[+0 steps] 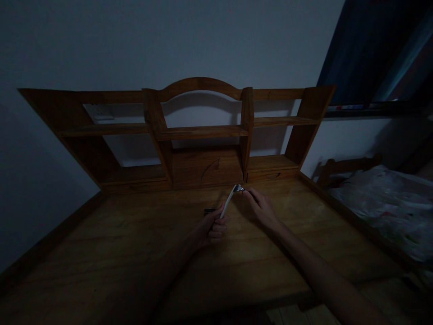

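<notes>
In dim light my left hand (210,228) is closed round the lower end of a slim white handle, apparently a razor (228,201), held tilted above the wooden desk (135,243). My right hand (260,205) pinches the shiny metal head at the handle's upper end, fingers pressed together. A small dark object (209,211) lies on the desk just behind my left hand; I cannot make out what it is.
A wooden hutch with shelves (199,132) and a small drawer stands at the back of the desk against a pale wall. To the right are a bed with patterned bedding (385,203) and a dark curtain (372,45).
</notes>
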The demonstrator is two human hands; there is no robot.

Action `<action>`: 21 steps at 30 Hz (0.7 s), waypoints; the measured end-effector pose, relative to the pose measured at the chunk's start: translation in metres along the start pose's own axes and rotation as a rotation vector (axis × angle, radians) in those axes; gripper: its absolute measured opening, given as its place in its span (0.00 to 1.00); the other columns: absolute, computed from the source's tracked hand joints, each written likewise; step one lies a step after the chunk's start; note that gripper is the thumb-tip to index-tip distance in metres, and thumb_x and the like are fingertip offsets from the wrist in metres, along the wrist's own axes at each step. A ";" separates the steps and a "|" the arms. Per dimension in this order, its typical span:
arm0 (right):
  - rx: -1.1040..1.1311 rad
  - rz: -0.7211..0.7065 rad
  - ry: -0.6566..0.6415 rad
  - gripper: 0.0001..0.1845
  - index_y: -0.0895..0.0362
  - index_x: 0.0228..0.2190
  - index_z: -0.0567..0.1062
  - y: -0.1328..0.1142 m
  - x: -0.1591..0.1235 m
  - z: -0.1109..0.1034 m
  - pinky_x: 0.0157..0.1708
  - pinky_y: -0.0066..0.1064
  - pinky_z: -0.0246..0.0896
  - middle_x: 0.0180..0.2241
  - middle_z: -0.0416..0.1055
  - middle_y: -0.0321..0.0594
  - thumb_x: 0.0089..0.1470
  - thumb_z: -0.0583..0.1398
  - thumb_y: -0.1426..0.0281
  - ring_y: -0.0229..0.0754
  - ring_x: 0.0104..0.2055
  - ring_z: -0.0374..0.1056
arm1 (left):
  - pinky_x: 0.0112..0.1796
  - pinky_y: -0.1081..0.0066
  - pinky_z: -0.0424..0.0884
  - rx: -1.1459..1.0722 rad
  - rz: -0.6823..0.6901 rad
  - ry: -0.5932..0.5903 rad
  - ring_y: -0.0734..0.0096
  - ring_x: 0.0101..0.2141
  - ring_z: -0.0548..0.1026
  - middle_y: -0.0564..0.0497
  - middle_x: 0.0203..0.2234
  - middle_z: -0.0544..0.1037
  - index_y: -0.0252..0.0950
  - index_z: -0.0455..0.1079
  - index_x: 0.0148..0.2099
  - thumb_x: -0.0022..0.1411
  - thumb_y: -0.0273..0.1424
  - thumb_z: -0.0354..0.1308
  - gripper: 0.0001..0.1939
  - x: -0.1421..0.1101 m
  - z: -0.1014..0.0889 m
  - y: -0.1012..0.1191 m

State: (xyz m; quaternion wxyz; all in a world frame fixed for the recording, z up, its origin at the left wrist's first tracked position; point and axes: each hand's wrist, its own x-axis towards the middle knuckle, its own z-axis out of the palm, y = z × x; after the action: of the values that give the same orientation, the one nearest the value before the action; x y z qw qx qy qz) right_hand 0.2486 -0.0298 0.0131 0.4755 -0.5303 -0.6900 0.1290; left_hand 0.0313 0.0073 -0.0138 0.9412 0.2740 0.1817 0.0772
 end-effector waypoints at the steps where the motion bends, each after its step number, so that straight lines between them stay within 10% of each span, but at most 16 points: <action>1: -0.003 -0.006 -0.013 0.17 0.53 0.38 0.73 -0.001 0.000 0.000 0.35 0.30 0.58 0.33 0.73 0.38 0.62 0.49 0.59 0.43 0.36 0.68 | 0.09 0.79 0.41 -0.006 -0.002 0.000 0.83 0.10 0.39 0.62 0.10 0.47 0.37 0.49 0.22 0.62 0.51 0.44 0.26 0.000 -0.001 0.000; 21: 0.002 0.002 -0.012 0.18 0.55 0.37 0.74 0.002 0.002 -0.003 0.35 0.29 0.58 0.33 0.73 0.38 0.61 0.50 0.57 0.42 0.35 0.67 | 0.10 0.79 0.41 0.009 -0.038 -0.005 0.83 0.10 0.39 0.62 0.10 0.47 0.37 0.49 0.22 0.62 0.51 0.45 0.26 0.000 -0.006 0.000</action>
State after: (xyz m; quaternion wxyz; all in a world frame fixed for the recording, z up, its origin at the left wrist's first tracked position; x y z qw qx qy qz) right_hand 0.2527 -0.0281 0.0144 0.4717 -0.5295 -0.6923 0.1333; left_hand 0.0295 0.0097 -0.0186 0.9418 0.2750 0.1848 0.0577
